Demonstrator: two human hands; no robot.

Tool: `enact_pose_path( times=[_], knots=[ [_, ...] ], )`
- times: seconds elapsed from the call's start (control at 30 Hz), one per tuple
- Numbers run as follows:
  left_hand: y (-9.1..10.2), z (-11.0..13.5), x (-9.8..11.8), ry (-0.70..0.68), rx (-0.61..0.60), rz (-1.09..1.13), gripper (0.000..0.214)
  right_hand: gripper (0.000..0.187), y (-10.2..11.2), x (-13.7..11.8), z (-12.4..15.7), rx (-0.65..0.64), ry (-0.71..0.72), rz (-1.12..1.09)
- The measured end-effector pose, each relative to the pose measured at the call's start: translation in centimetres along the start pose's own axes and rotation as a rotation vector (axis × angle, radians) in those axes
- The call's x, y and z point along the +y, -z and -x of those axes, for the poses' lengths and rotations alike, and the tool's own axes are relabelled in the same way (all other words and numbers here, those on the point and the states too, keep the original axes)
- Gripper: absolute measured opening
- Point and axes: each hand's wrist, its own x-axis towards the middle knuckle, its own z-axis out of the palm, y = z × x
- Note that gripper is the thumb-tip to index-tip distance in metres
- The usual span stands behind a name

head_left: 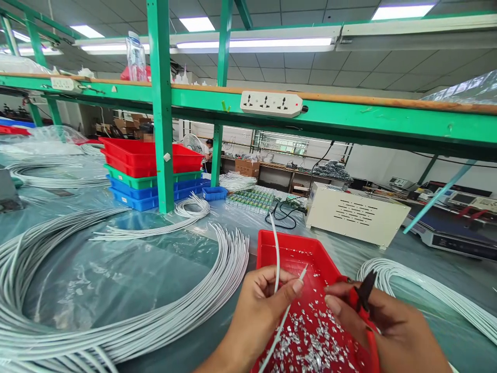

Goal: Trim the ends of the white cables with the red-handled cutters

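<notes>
My left hand (262,303) is closed, pinching a white cable (277,246) between thumb and fingers. The cable's tip, with a short thin stretch at its very end, sticks up past my thumb; another part loops up behind the fingers. My right hand (404,324) is wrapped around red-handled cutters (364,292), their dark jaws pointing up. Its thumb and forefinger come close together near the cable tip, without touching it; whether a scrap is between them I cannot tell. Both hands are over a red tray (267,239) strewn with shiny foil scraps (310,339).
Coiled white cable bundles lie at left (128,331) and right (430,290). A beige metal box (355,215) stands behind the tray. Stacked bins (132,160) sit beside a green post (161,114). A green shelf beam (349,116) with a power strip (271,103) crosses above.
</notes>
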Motion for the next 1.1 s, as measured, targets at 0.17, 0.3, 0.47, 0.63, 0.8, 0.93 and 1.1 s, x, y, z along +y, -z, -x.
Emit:
enact_pose_path(
  times=[0.17,0.3,0.47,0.63,0.8,0.93,1.1],
  knots=[
    [-0.9,0.4,-0.2,-0.082,0.033,-0.095,0.019,0.022,-0.6,0.3,-0.3,0.004,-0.066,-0.149],
    [-1.3,0.6,-0.1,-0.180,0.037,-0.192,0.016,0.020,-1.0,0.5,-0.2,0.021,-0.050,-0.223],
    [-1.7,0.6,-0.2,-0.172,0.023,-0.223,0.015,0.014,-1.1,0.7,-0.1,-0.018,-0.093,-0.311],
    [-1.5,0.8,-0.1,-0.123,0.046,-0.173,0.017,0.017,-1.0,1.4,-0.5,0.011,-0.114,-0.299],
    [-1.0,1.4,-0.2,0.079,-0.057,-0.198,0.033,0.020,-1.0,2.0,-1.0,0.098,-0.067,-0.152],
    [-0.4,1.0,-1.1,0.328,-0.341,-0.077,0.044,0.013,-1.0,1.8,-0.4,0.102,0.092,0.068],
    [0.3,0.5,-2.4,0.373,-0.263,0.237,0.029,0.012,-1.1,2.1,1.2,0.094,0.474,0.586]
  ],
)
